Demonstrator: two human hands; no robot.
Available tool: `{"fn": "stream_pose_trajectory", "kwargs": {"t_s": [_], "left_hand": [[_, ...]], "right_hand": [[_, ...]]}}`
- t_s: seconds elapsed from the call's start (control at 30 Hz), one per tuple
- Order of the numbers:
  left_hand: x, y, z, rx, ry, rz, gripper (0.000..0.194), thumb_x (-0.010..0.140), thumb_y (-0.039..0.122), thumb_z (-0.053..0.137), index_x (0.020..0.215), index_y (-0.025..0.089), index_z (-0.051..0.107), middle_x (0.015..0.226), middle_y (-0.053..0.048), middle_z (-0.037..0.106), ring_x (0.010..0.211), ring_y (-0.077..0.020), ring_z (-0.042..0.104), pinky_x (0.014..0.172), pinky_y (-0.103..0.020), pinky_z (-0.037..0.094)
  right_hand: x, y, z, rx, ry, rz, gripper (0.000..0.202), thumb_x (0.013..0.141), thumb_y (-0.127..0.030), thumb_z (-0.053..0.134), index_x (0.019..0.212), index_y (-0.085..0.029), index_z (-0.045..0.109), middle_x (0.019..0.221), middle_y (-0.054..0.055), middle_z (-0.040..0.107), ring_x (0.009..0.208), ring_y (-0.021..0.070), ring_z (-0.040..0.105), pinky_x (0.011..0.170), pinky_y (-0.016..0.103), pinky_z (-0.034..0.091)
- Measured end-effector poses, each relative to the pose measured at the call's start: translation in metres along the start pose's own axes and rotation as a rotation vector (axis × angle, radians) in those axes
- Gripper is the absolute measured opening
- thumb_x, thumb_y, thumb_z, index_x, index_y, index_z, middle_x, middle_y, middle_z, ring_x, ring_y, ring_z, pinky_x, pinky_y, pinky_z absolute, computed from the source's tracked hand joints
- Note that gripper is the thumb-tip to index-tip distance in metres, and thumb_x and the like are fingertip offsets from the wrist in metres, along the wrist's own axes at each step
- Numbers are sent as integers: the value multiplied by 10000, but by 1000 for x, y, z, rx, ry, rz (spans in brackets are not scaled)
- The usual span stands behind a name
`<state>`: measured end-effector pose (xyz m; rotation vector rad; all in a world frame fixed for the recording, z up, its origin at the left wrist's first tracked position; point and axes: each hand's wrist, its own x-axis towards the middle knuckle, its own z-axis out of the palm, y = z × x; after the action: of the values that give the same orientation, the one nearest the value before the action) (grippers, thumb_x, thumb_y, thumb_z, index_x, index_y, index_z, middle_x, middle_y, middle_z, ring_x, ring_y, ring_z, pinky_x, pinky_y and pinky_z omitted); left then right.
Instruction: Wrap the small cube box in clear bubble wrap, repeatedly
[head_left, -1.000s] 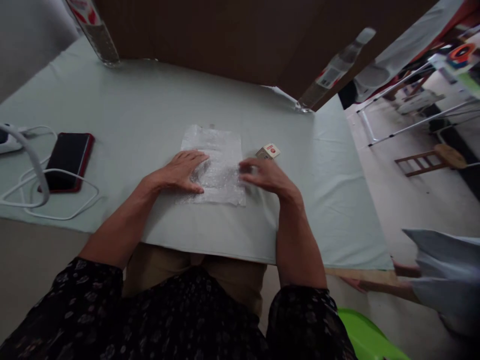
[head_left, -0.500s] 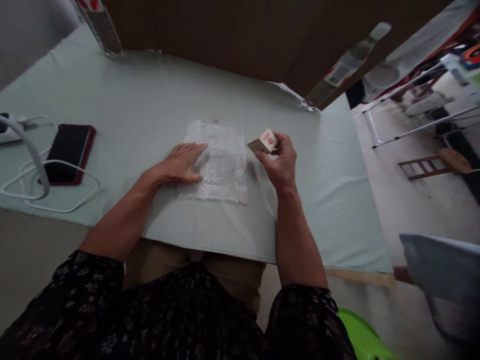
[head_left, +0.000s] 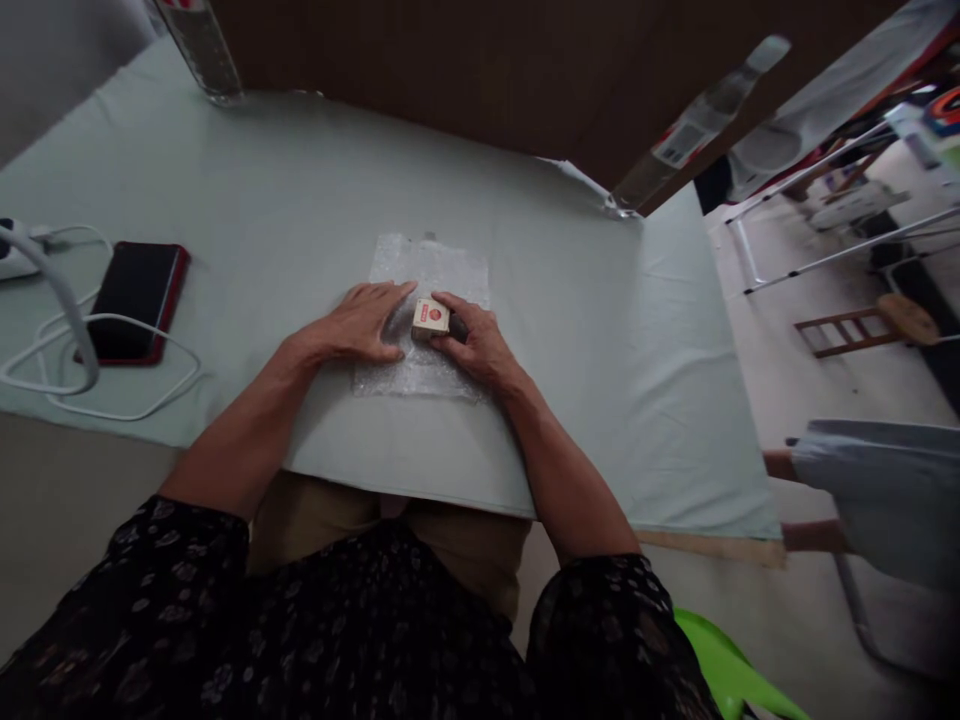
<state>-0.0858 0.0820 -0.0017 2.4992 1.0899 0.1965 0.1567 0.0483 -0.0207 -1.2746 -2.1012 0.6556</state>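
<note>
Head view: pinching a small box [head_left: 431, 318] between thumb and fingertips of the right hand [head_left: 474, 342], resting it on the bubble wrap [head_left: 431, 268] just left of those fingers. Lying flat beside it, left hand [head_left: 358, 325] with fingers together, pressing the sheet, fingertips just short of the box's left side. Running roughly left to right, long axis of the box, red-marked face pointing up; right hand closer.

Small box [head_left: 430, 318] now on bubble wrap [head_left: 431, 270]
</note>
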Motion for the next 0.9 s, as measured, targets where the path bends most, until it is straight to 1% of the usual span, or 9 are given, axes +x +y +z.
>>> {"fn": "stream_pose_trajectory", "kwargs": {"t_s": [0.13,0.3,0.47,0.53,0.6,0.67,0.73,0.83,0.9], "left_hand": [[0,-2,1,4,2,0,995,733,445,662,1580,157,227,1594,-178,378,1481,-364,336,1216,-485,249],[0,-5,0,-8,8,37,975,730,436,676,1571,178,255,1584,-157,401,1472,-367,351,1209,-486,263],[-1,-4,1,10,8,26,951,729,436,678,1558,176,290,1574,-153,416,1463,-367,363,1210,-481,267],[-1,-3,-1,12,30,34,911,735,413,659,1548,191,313,1557,-133,443,1452,-358,381,1207,-481,279],[-1,-1,-3,4,58,30,855,749,376,620,1535,189,339,1545,-127,461,1433,-348,409,1200,-484,300],[-1,0,-7,-16,101,11,804,758,333,582,1517,172,373,1539,-130,469,1415,-343,434,1189,-491,327],[-1,1,-9,-43,171,0,754,753,297,559,1483,163,428,1520,-125,496,1392,-335,460,1177,-491,350],[-1,3,-10,-91,287,29,663,736,264,542,1391,167,536,1442,-105,580,1336,-305,518,1157,-474,380],[0,6,-10,-129,329,63,605,722,245,540,1320,175,594,1381,-94,626,1294,-286,554,1139,-458,402]], "right_hand": [[0,-2,-2,51,-18,-13,626,846,-318,675,1447,-293,500,1456,64,588,1300,279,564,1120,487,388],[-1,0,-4,-36,-46,-31,598,845,-319,686,1421,-267,533,1434,86,607,1309,291,556,1132,500,359],[-1,0,0,-83,-73,-15,602,879,-339,647,1456,-255,495,1467,89,576,1332,285,531,1135,488,348],[-1,-1,-1,-113,-59,-8,627,885,-348,635,1479,-245,464,1486,99,556,1342,295,517,1127,496,350],[-3,-5,-6,-147,-10,-2,660,879,-377,642,1490,-227,442,1500,120,535,1344,311,510,1102,505,366],[-12,-13,-16,-195,56,-12,632,881,-418,646,1451,-204,477,1463,139,561,1314,322,527,1061,499,391],[-28,-26,-25,-263,85,-65,523,896,-448,638,1348,-195,560,1356,138,635,1240,315,571,1016,476,407],[-59,-46,-25,-403,-52,-224,429,895,-457,655,1235,-198,626,1279,126,680,1119,293,617,963,449,412],[-74,-53,-13,-533,-86,-293,316,916,-374,636,1145,-158,660,1261,156,687,1064,294,626,946,456,404]]}}
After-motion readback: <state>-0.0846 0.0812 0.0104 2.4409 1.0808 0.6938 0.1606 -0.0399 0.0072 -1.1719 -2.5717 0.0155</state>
